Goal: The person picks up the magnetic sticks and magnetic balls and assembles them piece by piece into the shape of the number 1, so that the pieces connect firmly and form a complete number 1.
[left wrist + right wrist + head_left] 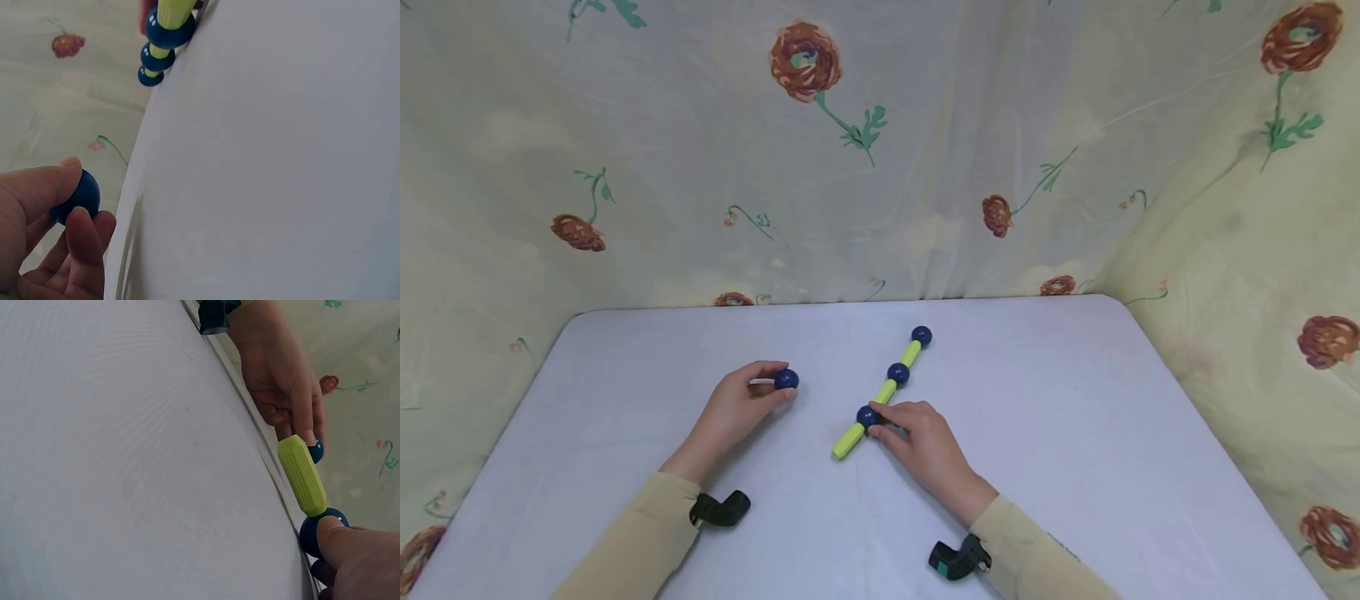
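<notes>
My left hand [739, 406] pinches a single dark blue ball [786, 379] between thumb and fingers, left of a chain of balls and rods. The chain runs slantwise on the table, blue balls alternating with yellow-green rods. With thumb and fingertips my right hand [925, 442] grips the nearest chain ball [868, 416]. From that ball a yellow-green rod [847, 442] points toward me, its near end free. Farther up are a middle ball [898, 373] and a far end ball [922, 336]. In the left wrist view, the held ball [82, 199] sits between thumb and fingertips.
A white-covered table [1037, 375] with rounded far corners spreads under both hands. Behind and beside it hangs a pale floral cloth [910, 167]. Black wrist cameras are strapped over both beige sleeves [632, 542].
</notes>
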Motion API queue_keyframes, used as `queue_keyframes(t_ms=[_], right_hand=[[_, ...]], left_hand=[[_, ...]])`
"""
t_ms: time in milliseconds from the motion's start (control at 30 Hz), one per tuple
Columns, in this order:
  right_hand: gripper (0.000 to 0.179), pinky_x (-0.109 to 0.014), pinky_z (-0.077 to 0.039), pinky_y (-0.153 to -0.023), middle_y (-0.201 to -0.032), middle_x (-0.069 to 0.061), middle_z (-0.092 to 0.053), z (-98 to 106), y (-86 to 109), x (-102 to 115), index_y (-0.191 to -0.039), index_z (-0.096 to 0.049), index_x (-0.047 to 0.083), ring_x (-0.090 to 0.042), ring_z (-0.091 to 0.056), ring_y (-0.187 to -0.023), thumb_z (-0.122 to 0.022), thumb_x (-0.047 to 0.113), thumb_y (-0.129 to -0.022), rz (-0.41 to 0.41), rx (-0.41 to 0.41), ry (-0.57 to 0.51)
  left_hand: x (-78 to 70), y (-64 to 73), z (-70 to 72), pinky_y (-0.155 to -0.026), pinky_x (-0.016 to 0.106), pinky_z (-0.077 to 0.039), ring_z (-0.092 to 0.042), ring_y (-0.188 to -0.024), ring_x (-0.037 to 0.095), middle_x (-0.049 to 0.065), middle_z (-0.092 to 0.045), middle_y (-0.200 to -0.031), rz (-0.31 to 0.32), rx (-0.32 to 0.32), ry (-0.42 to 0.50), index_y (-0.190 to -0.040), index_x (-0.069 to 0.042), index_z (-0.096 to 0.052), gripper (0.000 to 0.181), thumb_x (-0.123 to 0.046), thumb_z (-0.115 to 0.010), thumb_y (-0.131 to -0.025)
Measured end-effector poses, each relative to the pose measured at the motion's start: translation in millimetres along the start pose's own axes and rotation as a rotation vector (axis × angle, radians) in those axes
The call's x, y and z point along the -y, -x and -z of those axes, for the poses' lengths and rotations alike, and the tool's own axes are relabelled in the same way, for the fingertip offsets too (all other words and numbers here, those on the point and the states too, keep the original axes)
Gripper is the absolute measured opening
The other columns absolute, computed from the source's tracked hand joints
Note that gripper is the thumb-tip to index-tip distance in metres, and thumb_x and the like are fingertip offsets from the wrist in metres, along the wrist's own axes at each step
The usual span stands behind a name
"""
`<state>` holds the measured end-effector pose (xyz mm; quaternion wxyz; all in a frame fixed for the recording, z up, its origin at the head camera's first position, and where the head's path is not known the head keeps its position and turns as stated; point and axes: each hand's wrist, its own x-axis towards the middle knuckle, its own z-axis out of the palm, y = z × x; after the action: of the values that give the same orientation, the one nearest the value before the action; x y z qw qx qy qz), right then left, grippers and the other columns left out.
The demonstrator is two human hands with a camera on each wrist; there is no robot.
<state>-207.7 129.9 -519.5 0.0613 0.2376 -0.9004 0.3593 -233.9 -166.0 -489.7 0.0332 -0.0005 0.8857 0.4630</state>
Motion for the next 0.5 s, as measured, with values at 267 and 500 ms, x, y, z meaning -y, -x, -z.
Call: queue_keyframes(t_ms=[267, 500], right_hand=[[0.038, -0.031, -0.049, -0.085, -0.113, 0.006, -0.071, 1, 0.3, 2, -0.128, -0.068, 0.02, -0.01, -0.06, -0.102, -0.072, 0.031, -0.092, 0.002, -0.009, 0.018], [0.038, -0.031, -0.049, -0.084, -0.112, 0.006, -0.071, 1, 0.2, 2, -0.128, -0.068, 0.02, -0.011, -0.06, -0.101, -0.071, 0.031, -0.092, 0.0, -0.011, 0.02]], left_hand=[[3.4, 20.7, -2.0, -0.082, 0.036, -0.055, -0.064, -0.106, 0.021, 0.005, -0.061, -0.128, 0.02, -0.001, 0.024, -0.131, -0.018, -0.062, 0.049, -0.033, -0.077, -0.087], [8.0, 35.0, -7.7, -0.08, 0.033, -0.055, -0.065, -0.101, 0.018, 0.004, -0.063, -0.123, 0.034, -0.002, 0.043, -0.13, -0.02, -0.063, 0.047, -0.031, -0.078, -0.087]])
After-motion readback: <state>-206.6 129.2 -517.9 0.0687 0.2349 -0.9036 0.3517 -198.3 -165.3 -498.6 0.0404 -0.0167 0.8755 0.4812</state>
